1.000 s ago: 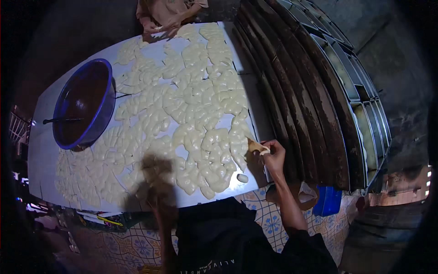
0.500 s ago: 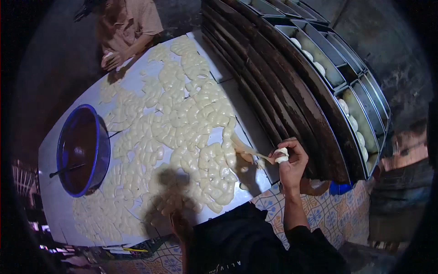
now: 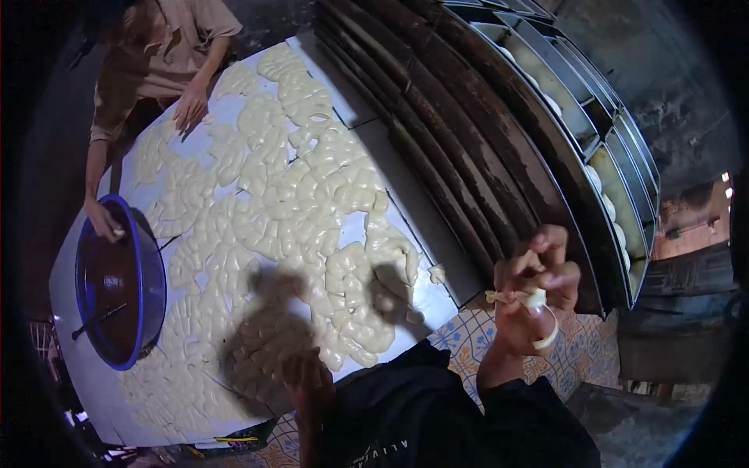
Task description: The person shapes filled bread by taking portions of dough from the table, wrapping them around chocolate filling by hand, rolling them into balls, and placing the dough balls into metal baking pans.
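Pale, sticky dough (image 3: pixel 355 296) lies in glossy lumpy patches across the white tabletop (image 3: pixel 433 300). My right hand (image 3: pixel 537 288) is raised beside the table's right edge, fingers curled round a soft piece of dough, with a strand looped over the hand. My left hand (image 3: pixel 308 374) is at the near edge in shadow, fingers slightly apart and touching the table or dough; nothing shows in it. At the left stands a blue basin (image 3: pixel 160 281) of brown liquid, a dark handle across its side.
Across the table a person in a light shirt (image 3: pixel 168 43) has one hand over the dough and the other in the basin, holding something small. Long dark metal trays (image 3: pixel 476 156) are stacked along the right, some holding dough balls (image 3: pixel 594 183). Patterned floor tiles (image 3: pixel 577 351) show below.
My right hand has pulled dough up from the table, the stretched strand coming free, and moved right. The other person's hands have parted, one reaching into the basin. The view has shifted.
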The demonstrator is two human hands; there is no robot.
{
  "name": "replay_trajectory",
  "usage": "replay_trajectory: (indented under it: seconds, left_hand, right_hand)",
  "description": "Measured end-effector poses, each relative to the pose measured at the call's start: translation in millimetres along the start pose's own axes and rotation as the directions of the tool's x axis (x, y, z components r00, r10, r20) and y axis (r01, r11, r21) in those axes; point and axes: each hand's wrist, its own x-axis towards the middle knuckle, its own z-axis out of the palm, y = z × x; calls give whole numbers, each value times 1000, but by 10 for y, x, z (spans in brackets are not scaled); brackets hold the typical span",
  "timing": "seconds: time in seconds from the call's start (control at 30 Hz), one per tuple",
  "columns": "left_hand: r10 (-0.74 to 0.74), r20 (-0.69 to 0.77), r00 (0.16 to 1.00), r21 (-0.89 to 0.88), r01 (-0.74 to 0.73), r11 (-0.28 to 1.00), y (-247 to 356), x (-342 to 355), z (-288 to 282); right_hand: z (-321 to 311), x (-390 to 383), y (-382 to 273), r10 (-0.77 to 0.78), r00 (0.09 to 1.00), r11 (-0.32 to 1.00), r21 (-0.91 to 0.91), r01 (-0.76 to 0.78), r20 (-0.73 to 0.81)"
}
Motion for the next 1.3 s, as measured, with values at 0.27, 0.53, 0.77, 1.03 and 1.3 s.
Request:
replay_trajectory:
  seconds: [0.27, 0.53, 0.77, 1.03, 1.3]
  left_hand:
    - [-138, 75, 988, -341, 155, 927, -19, -10, -147]
    - [-11, 308, 951, -887, 291, 360, 235, 80, 167]
    - [-499, -45, 866, -914, 166, 369, -27, -235, 319]
    - [43, -408, 912, -367, -207, 907, 86, -140, -12]
    - [-262, -434, 862, -601, -60, 797, -474, 61, -106]
  right_hand:
    - [-14, -408, 309, 473, 807, 714, -690, -116, 353]
    - [538, -1139, 493, 682, 465, 583, -803, 119, 564]
    - [525, -1227, 544, 680, 210, 723, -594, -354, 703]
    - [1013, -2120, 1005, 826, 159, -30, 324, -945, 541]
    - [1323, -2386, 1105, 771, 231, 345, -85, -935, 594]
